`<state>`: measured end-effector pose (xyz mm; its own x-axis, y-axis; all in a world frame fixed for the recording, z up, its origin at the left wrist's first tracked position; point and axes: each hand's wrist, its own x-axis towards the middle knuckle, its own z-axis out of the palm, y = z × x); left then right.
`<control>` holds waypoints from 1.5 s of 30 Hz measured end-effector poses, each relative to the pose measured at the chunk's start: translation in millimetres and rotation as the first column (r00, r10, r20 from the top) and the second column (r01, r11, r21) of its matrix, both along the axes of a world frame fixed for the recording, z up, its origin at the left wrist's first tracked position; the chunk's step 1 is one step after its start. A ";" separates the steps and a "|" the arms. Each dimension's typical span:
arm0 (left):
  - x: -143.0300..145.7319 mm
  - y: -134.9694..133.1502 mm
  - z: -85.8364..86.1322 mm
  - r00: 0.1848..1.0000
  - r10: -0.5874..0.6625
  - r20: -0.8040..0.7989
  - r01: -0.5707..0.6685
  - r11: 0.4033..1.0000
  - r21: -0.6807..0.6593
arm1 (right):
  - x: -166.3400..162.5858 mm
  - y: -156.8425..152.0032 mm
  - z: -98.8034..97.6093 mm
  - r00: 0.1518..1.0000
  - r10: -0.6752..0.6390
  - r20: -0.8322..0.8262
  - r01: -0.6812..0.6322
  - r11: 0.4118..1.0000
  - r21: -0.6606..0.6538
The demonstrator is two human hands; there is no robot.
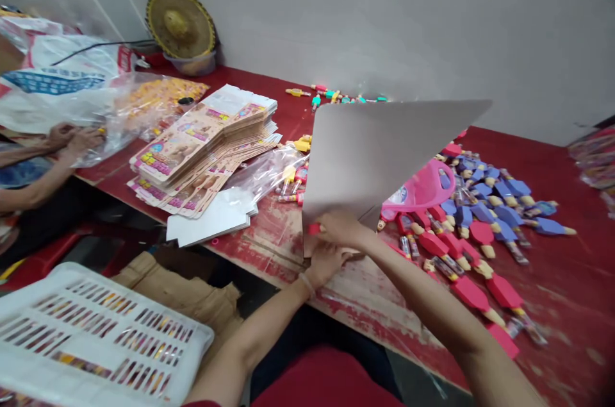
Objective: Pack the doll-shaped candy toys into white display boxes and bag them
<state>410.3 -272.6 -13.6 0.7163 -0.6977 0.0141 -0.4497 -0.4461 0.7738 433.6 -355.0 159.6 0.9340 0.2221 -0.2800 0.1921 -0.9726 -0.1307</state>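
While the left hand and right hand meet at one grey card, their grip unclear, one red piece sits partly hidden.

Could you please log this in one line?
left hand: at grey card | right hand: at red piece | pink item: partly behind card

A raised grey card hid part of a pink plastic piece behind it.
The right hand was blurred, and the small red thing at its fingertips could not be made out; the left edge cut off a white basket and a co-worker, the right edge a blurred pile.
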 end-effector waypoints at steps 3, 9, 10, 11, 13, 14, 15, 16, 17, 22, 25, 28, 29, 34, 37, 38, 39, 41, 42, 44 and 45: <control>3.1 -0.7 9.9 0.999 -0.036 0.031 0.037 0.999 -0.034 | 25.3 7.3 10.4 0.999 -0.039 -0.023 0.040 0.998 0.041; -6.7 7.7 27.3 0.999 -0.030 0.043 0.035 0.992 -0.118 | 19.1 17.4 0.0 0.981 -0.192 0.013 0.185 0.959 0.213; -10.0 15.1 32.1 0.999 -0.017 0.044 0.024 0.989 -0.147 | 10.2 12.0 -2.1 0.971 -0.238 0.009 0.226 0.931 0.286; -12.2 24.3 38.0 0.999 0.015 0.046 -0.007 0.985 -0.170 | -0.9 2.8 -4.2 0.958 -0.287 0.009 0.264 0.891 0.368; -9.7 45.0 53.3 0.977 0.209 0.040 -0.192 0.947 -0.256 | -30.1 -26.7 -9.0 0.919 -0.393 0.034 0.316 0.786 0.532; -3.6 54.4 62.3 0.938 0.345 0.024 -0.319 0.889 -0.330 | -47.6 -46.3 -12.2 0.889 -0.454 0.063 0.330 0.728 0.601; 5.9 61.7 71.9 0.883 0.469 -0.007 -0.429 0.804 -0.412 | -66.3 -67.8 -16.1 0.847 -0.524 0.093 0.343 0.671 0.657; 18.4 66.3 81.2 0.831 0.554 -0.050 -0.504 0.711 -0.491 | -85.7 -90.2 -20.8 0.788 -0.604 0.120 0.369 0.618 0.694; 32.8 67.8 89.8 0.804 0.587 -0.097 -0.534 0.640 -0.553 | -105.1 -112.1 -26.2 0.715 -0.685 0.138 0.409 0.570 0.713; 90.3 46.7 108.0 0.897 0.250 -0.364 -0.429 0.692 -0.580 | -184.2 -180.5 -61.3 0.506 -0.859 0.080 0.663 0.446 0.602; 94.5 38.8 103.1 0.862 0.173 -0.477 -0.447 0.702 -0.554 | -206.3 -184.6 -84.6 0.547 -0.834 0.068 0.727 0.514 0.454; 89.3 40.2 98.1 0.822 0.206 -0.530 -0.515 0.667 -0.539 | -206.6 -175.3 -104.4 0.624 -0.771 0.126 0.741 0.635 0.218; 87.4 40.6 97.3 0.817 0.200 -0.541 -0.520 0.662 -0.540 | -202.2 -170.2 -109.9 0.651 -0.743 0.152 0.734 0.668 0.121; 76.7 35.3 94.4 0.819 0.230 -0.525 -0.536 0.631 -0.560 | -162.1 -136.7 -130.7 0.753 -0.598 0.273 0.652 0.734 -0.192; 70.1 33.2 89.7 0.841 0.308 -0.445 -0.531 0.626 -0.571 | -147.2 -129.4 -128.1 0.791 -0.561 0.244 0.608 0.763 -0.219; 69.1 33.3 88.0 0.841 0.315 -0.440 -0.533 0.622 -0.573 | -146.9 -131.1 -122.5 0.775 -0.580 0.250 0.626 0.758 -0.182; 69.1 33.7 86.3 0.835 0.309 -0.455 -0.540 0.613 -0.576 | -148.4 -133.7 -114.4 0.739 -0.614 0.276 0.658 0.747 -0.098; 71.7 34.5 84.1 0.827 0.259 -0.499 -0.542 0.600 -0.589 | -153.8 -136.7 -92.9 0.637 -0.698 0.328 0.666 0.712 0.223; 74.1 34.8 83.6 0.827 0.229 -0.513 -0.535 0.600 -0.595 | -155.3 -134.5 -81.1 0.599 -0.738 0.310 0.608 0.671 0.424; 79.6 34.6 83.8 0.830 0.207 -0.518 -0.523 0.609 -0.596 | -150.9 -119.6 -60.7 0.600 -0.776 0.194 0.420 0.513 0.749; 82.2 34.3 84.2 0.829 0.213 -0.517 -0.525 0.615 -0.588 | -143.8 -107.5 -54.1 0.636 -0.762 0.123 0.343 0.422 0.839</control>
